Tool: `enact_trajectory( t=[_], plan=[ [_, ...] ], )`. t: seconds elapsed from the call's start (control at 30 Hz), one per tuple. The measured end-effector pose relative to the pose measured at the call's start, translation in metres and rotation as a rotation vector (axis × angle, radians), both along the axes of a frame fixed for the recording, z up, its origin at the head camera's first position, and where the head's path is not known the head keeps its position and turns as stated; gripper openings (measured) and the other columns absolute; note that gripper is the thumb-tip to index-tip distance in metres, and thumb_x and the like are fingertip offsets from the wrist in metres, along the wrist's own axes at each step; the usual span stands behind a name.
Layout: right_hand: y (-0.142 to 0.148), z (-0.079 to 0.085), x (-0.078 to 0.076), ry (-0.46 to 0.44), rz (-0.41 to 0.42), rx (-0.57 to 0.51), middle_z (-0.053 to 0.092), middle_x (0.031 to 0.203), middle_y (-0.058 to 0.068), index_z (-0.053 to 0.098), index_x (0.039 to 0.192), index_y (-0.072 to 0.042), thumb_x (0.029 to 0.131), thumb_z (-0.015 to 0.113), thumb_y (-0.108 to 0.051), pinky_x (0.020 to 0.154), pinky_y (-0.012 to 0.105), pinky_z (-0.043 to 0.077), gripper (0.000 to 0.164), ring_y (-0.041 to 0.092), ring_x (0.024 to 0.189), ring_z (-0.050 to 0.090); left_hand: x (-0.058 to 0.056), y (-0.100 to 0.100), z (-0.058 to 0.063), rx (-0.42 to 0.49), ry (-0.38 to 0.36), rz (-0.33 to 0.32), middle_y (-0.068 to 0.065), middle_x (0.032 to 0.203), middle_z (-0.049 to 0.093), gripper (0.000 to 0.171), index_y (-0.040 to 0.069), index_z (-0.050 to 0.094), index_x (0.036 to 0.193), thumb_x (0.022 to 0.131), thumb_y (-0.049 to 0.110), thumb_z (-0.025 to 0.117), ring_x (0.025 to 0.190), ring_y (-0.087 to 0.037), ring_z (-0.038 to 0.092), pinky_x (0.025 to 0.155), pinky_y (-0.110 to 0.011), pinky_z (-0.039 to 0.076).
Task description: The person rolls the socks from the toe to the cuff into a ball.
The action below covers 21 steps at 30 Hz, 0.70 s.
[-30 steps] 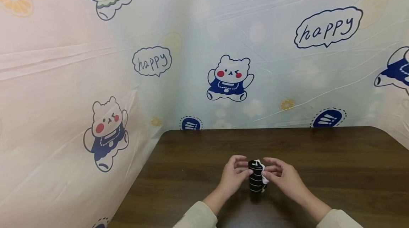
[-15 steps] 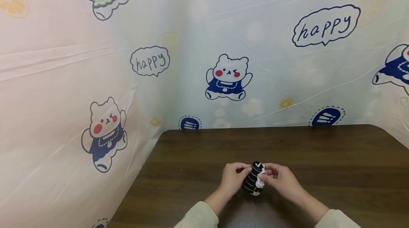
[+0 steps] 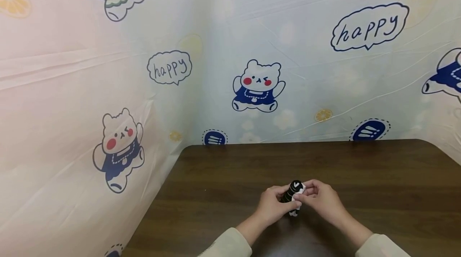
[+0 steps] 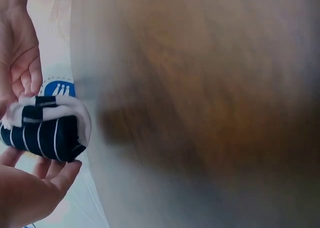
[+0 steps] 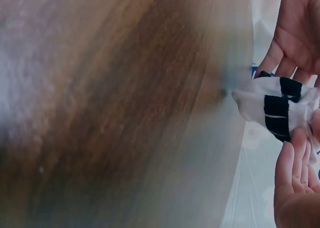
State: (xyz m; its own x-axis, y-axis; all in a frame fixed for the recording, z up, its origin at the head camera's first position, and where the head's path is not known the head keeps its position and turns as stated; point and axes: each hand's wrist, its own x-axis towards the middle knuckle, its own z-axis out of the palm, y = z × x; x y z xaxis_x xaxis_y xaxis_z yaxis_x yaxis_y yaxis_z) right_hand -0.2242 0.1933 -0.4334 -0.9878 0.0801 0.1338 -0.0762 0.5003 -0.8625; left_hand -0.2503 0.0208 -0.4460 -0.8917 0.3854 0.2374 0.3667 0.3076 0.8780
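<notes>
A pair of rolled-up socks (image 3: 288, 195), black with thin white stripes, is held tilted above the table between both hands. My left hand (image 3: 271, 205) grips the black striped side, thumb in front and fingers behind. My right hand (image 3: 322, 199) pinches the white part along the other side. In the left wrist view the socks (image 4: 45, 133) form a thick roll with a white band folded over the top, and left fingertips lie beneath. In the right wrist view the socks' white fabric with black patches (image 5: 276, 108) shows, right-hand fingers on it.
A dark brown wooden table (image 3: 223, 177) extends around the hands. Behind and to the left hangs a pale curtain (image 3: 201, 89) printed with bears, orange slices and "happy" bubbles. Light sleeves (image 3: 230, 244) cover the forearms.
The socks have turned from upright to tilted and shifted slightly right. The left hand has followed to the right, its thumb now across their front; the right hand has changed its pinch slightly.
</notes>
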Motion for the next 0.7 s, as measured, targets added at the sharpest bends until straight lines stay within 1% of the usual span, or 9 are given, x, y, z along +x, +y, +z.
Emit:
enact_trajectory(
  t=[0.07,0.23,0.37,0.5,0.7],
  plan=[
    [-0.0011,-0.0001,0.0004,0.002,-0.016,0.009,0.065,0.075,0.000,0.063,0.099,0.000,0.075,0.082,-0.024,0.058,0.025,0.046,0.039,0.013,0.070,0.061,-0.0002,0.0014,-0.0019,-0.004,0.020,0.009,-0.001,0.100,0.066,0.044,0.009,0.069,0.116,0.075,0.020,0.081,0.086,-0.006,0.062,0.073,-0.020,0.049],
    [-0.0039,-0.0001,0.0006,0.013,-0.037,0.011,0.064,0.075,-0.001,0.061,0.097,-0.001,0.074,0.082,-0.025,0.057,0.025,0.045,0.039,0.012,0.069,0.060,0.0002,0.0038,-0.0046,0.042,0.050,0.020,-0.003,0.096,0.069,0.042,0.007,0.070,0.114,0.074,0.013,0.081,0.080,-0.006,0.065,0.068,-0.018,0.050],
    [-0.0061,0.0001,0.0017,-0.002,-0.045,-0.004,0.063,0.075,0.000,0.059,0.097,-0.002,0.075,0.082,-0.025,0.057,0.025,0.044,0.039,0.012,0.069,0.059,0.0019,0.0056,-0.0057,0.063,0.054,0.036,-0.001,0.094,0.072,0.045,0.008,0.070,0.114,0.071,0.015,0.083,0.078,-0.001,0.063,0.066,-0.017,0.049],
    [-0.0079,-0.0003,0.0023,-0.009,-0.042,-0.022,0.063,0.074,0.000,0.058,0.095,-0.003,0.075,0.081,-0.025,0.056,0.025,0.045,0.038,0.012,0.068,0.059,0.0032,0.0063,-0.0073,0.066,0.050,0.058,0.001,0.092,0.072,0.045,0.009,0.071,0.113,0.070,0.017,0.085,0.077,0.000,0.061,0.065,-0.016,0.048],
    [-0.0075,-0.0016,0.0006,0.031,-0.006,-0.078,0.065,0.074,0.001,0.057,0.097,-0.001,0.073,0.083,-0.019,0.057,0.024,0.046,0.039,0.011,0.066,0.061,0.0025,0.0071,-0.0085,0.074,0.050,0.075,0.001,0.090,0.071,0.046,0.008,0.071,0.113,0.070,0.016,0.084,0.074,0.001,0.060,0.063,-0.016,0.048]
  ],
)
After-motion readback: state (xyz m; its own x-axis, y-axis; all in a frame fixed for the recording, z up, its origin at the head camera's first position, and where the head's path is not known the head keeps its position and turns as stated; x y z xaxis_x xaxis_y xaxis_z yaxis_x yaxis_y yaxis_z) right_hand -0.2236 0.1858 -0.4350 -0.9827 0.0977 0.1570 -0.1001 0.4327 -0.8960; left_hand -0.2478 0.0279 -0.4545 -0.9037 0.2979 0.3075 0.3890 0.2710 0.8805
